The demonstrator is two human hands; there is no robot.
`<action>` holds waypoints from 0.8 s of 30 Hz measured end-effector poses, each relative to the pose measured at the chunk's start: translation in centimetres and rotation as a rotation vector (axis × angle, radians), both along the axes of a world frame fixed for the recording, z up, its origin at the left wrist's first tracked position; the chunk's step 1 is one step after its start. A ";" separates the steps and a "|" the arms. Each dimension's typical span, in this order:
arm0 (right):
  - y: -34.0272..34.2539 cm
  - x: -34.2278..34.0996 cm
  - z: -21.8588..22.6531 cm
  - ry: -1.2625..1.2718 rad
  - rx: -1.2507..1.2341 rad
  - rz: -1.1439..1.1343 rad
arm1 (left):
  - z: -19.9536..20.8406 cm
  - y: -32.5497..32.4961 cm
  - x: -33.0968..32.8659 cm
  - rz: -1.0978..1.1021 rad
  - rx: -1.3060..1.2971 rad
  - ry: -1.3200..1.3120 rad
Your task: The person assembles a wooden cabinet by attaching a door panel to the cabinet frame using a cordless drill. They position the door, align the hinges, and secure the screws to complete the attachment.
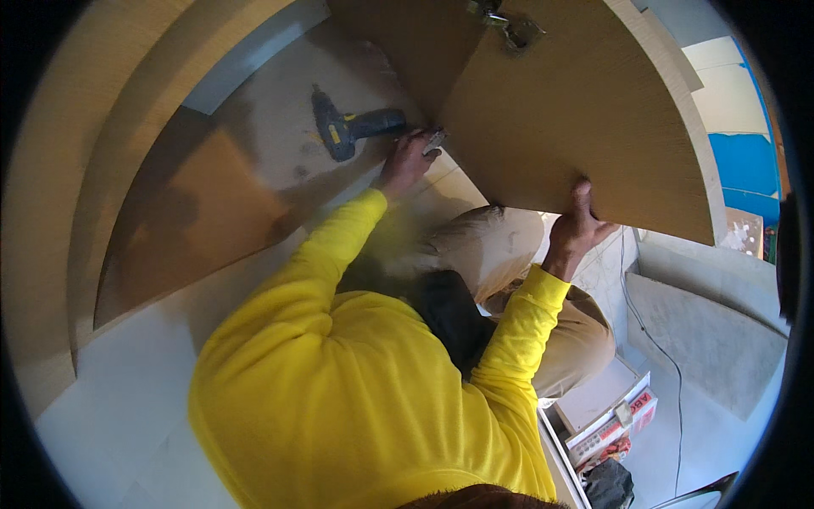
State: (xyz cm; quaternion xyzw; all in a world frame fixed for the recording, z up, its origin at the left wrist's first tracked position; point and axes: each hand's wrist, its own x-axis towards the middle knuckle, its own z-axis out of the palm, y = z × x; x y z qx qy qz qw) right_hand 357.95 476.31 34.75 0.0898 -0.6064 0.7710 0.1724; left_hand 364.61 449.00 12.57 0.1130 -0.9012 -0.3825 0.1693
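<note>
A wood-coloured cabinet door [585, 110] stands swung out from the cabinet at the upper right. My right hand [578, 229] grips its near edge, thumb on the broad face and the other fingers partly hidden behind. At the door's inner corner, my left hand [409, 161] has its fingers closed on a small metal hinge [435, 140]. Another metal hinge [514, 34] shows near the door's top edge. Just beyond my left hand, a dark cordless drill [337, 127] with yellow marks lies on the cabinet's dusty inner panel [280, 93].
Curved wooden cabinet edges [93, 170] rise on the left. Grey-white boards [708, 331] lie at the right, with a thin cable [657, 335] running past them. A box [610, 424] and dark cloth [608, 483] sit at the lower right, beside my bent knee.
</note>
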 end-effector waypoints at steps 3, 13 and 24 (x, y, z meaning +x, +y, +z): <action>-0.6 -0.2 0.3 0.052 0.034 0.027 | -2.7 -3.5 0.1 -0.151 -0.012 0.012; -0.1 -0.5 -0.2 0.048 0.035 -0.023 | 4.7 -12.5 -2.7 -0.389 -0.222 -0.212; -0.6 -0.1 0.9 0.034 0.033 0.044 | 0.5 -11.8 -4.8 -0.031 -0.028 -0.232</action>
